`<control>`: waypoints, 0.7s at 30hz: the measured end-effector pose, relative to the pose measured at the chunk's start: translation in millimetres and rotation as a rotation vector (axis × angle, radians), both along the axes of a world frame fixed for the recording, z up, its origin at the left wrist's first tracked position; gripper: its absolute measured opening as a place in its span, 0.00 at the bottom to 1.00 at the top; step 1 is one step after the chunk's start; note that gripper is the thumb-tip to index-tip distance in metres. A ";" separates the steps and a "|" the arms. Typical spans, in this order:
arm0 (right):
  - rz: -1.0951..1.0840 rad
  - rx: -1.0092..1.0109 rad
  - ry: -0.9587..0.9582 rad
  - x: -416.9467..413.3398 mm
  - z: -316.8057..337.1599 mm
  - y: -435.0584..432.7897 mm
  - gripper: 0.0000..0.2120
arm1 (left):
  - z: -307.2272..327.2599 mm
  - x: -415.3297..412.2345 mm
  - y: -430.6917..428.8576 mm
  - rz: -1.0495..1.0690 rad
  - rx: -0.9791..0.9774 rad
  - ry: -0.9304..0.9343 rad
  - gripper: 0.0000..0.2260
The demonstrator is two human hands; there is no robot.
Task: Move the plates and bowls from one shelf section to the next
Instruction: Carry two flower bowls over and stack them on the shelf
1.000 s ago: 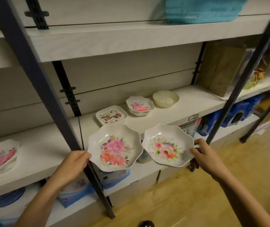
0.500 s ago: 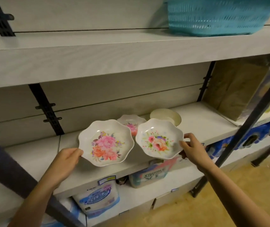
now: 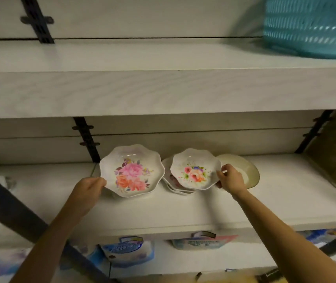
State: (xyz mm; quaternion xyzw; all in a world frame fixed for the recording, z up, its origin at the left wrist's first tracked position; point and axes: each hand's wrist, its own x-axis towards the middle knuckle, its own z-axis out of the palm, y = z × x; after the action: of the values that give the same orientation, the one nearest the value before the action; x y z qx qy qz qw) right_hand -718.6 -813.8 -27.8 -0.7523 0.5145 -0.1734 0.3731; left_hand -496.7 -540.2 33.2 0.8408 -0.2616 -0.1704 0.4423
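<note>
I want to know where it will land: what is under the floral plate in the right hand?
Under the smaller floral plate, held by the right hand, sits a stack of scalloped floral dishes on the shelf. Only their left and front rims show; their number and whether the plate touches them is hidden.

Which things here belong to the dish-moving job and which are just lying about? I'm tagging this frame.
Job: left plate in left hand; right plate in right hand; stacked bowls; cream bowl; shelf.

Lying about: teal basket; packets on the lower shelf.
</note>
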 end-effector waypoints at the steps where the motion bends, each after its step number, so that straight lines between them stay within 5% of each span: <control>1: 0.024 -0.003 0.025 6.1 -0.8 -6.0 0.13 | 0.4 -0.3 -1.3 0.013 0.004 -0.009 0.11; 14: 0.345 -0.027 0.383 36.1 -12.2 -30.3 0.18 | -12.3 -15.7 -34.1 0.090 0.008 0.050 0.19; 21: 0.432 -0.046 0.318 11.1 -2.8 -30.1 0.12 | -16.7 -27.2 -73.3 0.012 0.053 0.060 0.18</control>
State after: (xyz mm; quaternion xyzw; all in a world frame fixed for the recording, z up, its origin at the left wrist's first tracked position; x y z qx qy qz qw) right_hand -707.4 -843.9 -30.6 -0.8708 0.3899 0.0189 0.2989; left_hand -523.9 -613.5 16.5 0.8481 -0.2386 -0.1997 0.4287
